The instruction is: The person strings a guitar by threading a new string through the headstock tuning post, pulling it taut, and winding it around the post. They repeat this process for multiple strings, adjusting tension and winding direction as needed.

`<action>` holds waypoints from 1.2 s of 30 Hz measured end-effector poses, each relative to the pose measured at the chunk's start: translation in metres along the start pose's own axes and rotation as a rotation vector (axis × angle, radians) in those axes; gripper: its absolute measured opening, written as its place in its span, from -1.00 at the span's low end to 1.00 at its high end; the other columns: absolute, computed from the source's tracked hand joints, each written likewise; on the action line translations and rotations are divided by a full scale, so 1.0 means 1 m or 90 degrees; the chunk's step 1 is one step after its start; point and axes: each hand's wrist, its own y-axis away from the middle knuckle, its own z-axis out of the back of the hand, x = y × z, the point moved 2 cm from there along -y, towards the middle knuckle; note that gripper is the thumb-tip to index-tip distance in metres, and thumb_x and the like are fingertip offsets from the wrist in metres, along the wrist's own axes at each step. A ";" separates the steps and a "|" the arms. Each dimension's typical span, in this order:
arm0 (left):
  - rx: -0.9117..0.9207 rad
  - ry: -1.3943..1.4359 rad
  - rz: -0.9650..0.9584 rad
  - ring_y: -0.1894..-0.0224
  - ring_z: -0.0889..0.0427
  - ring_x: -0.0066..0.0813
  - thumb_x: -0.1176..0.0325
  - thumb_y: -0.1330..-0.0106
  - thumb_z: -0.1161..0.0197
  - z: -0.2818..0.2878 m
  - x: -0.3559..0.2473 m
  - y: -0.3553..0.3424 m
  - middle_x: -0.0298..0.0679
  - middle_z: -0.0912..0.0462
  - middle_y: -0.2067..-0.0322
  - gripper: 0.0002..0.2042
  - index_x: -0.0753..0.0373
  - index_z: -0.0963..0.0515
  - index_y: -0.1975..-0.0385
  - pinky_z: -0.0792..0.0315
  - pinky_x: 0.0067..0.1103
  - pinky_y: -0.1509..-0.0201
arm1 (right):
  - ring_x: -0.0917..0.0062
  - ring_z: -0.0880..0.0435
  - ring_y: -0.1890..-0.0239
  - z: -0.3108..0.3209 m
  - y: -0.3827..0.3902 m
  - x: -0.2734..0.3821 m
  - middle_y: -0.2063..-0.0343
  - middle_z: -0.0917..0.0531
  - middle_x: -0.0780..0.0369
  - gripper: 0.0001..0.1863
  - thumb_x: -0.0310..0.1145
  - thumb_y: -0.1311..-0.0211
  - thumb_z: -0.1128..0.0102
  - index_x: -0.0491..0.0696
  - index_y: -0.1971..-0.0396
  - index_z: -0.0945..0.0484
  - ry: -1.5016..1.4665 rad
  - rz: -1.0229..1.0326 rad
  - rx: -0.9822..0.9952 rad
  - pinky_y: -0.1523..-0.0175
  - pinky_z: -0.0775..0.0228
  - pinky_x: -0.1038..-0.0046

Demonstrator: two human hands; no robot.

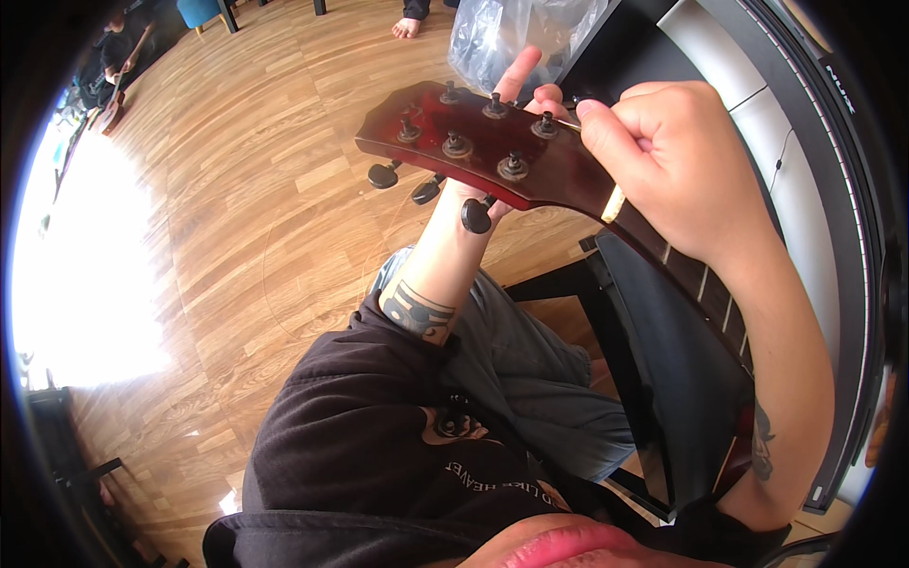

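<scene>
A guitar with a dark red headstock [464, 142] lies diagonally before me, its neck [696, 275] running down to the lower right. Several metal tuning posts stand on the headstock's face, and black tuning pegs [426, 189] stick out along its near edge. From below, my left hand [524, 78] reaches behind the headstock; one finger points out past the far edge and another is bent, while the palm is hidden. My right hand [668, 156] is closed above the pale nut [614, 204], thumb pressed toward curled fingers. What it pinches, if anything, I cannot make out.
A keyboard [857, 237] curves along the right side. A clear plastic bag [507, 38] sits beyond the headstock. Below the neck is a black padded bench [653, 331]. Far left, a person [121, 57] holds a guitar; another's bare foot [406, 28] rests on the wooden floor [275, 142].
</scene>
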 end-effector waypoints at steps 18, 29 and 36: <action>0.023 0.031 0.016 -0.13 -0.52 -0.21 0.13 -0.45 -0.23 0.028 -0.007 -0.002 -0.10 -0.46 -0.05 -0.29 0.00 -0.06 -0.53 -0.52 -0.36 -0.27 | 0.44 -0.35 0.74 -0.001 -0.001 0.000 0.78 -0.37 0.11 -0.60 -0.40 -0.35 -0.18 -0.29 0.69 -0.48 -0.010 0.010 -0.005 0.55 -0.08 0.36; 0.018 -0.079 -0.031 -0.11 -0.52 -0.33 0.23 -0.45 -0.24 -0.004 -0.008 0.000 -0.17 -0.46 0.02 -0.30 -0.03 -0.06 -0.53 -0.57 -0.40 -0.20 | 0.44 -0.28 0.74 0.001 -0.002 0.002 0.79 -0.30 0.13 -0.57 -0.40 -0.35 -0.19 -0.29 0.71 -0.39 -0.006 -0.003 0.001 0.54 -0.02 0.34; 0.026 -0.096 -0.033 -0.01 -0.57 -0.36 0.25 -0.48 -0.20 -0.008 -0.009 -0.001 -0.21 -0.48 0.10 -0.31 0.00 -0.02 -0.53 -0.61 -0.45 -0.10 | 0.44 -0.28 0.74 0.001 -0.001 0.002 0.79 -0.31 0.13 -0.58 -0.40 -0.34 -0.19 -0.28 0.71 -0.41 -0.010 0.008 -0.009 0.55 -0.03 0.34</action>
